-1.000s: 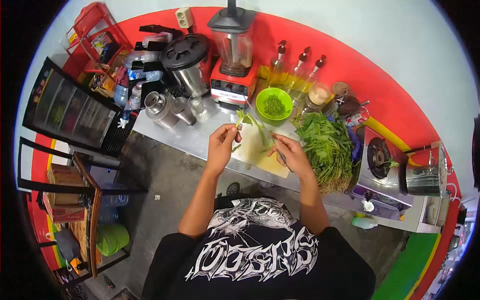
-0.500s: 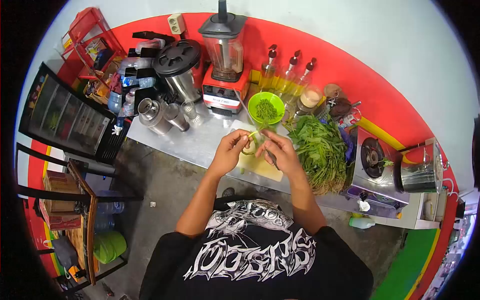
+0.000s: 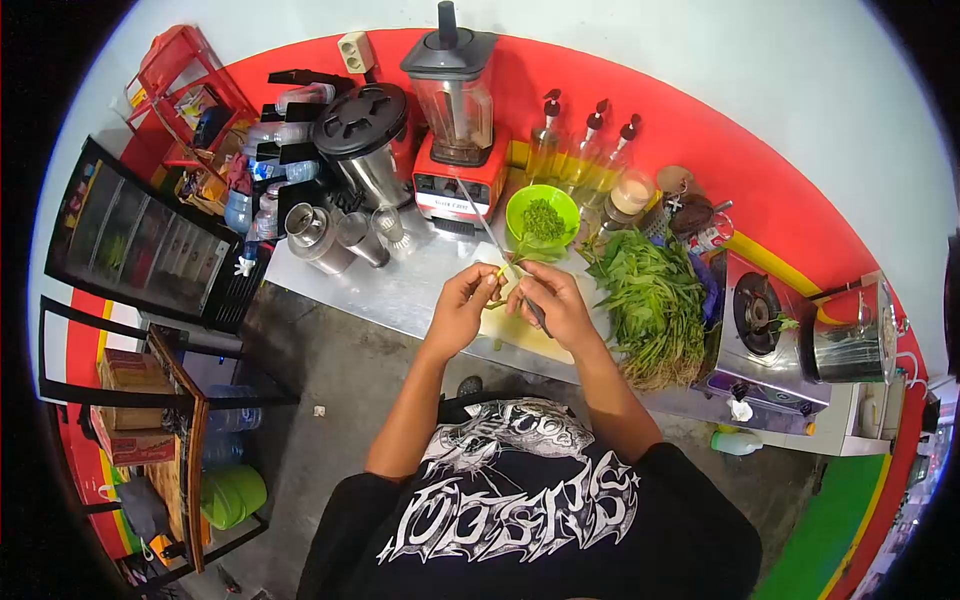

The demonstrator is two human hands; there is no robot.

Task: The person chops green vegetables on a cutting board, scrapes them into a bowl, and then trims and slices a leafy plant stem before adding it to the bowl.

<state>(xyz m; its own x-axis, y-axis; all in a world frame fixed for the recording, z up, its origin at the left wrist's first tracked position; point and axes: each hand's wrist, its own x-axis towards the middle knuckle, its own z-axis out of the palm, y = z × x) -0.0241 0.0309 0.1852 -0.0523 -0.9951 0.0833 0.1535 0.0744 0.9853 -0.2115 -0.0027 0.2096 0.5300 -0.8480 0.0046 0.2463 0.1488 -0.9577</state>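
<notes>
Above the cutting board (image 3: 535,338), my left hand (image 3: 468,307) is closed, its fingers pinching a thin green stem (image 3: 503,271). Close beside it, my right hand (image 3: 553,303) is closed round a knife (image 3: 484,222), whose long blade points up and to the left; its fingers also touch the green leaf end. Just beyond my hands stands a bright green bowl (image 3: 570,208) with chopped greens (image 3: 543,221) in it. A large bunch of leafy greens (image 3: 650,290) with roots lies to the right of the board.
A red blender (image 3: 458,170), a lidded steel container (image 3: 365,140) and metal cups (image 3: 318,240) stand at the back left. Pump bottles (image 3: 583,150) line the wall. On the right is a gas stove (image 3: 757,320) with a steel pot (image 3: 850,340).
The whole view has shifted slightly, with the scene appearing further right. The knife blade now shows more clearly, pointing up and left, and my hands have come slightly closer together.
</notes>
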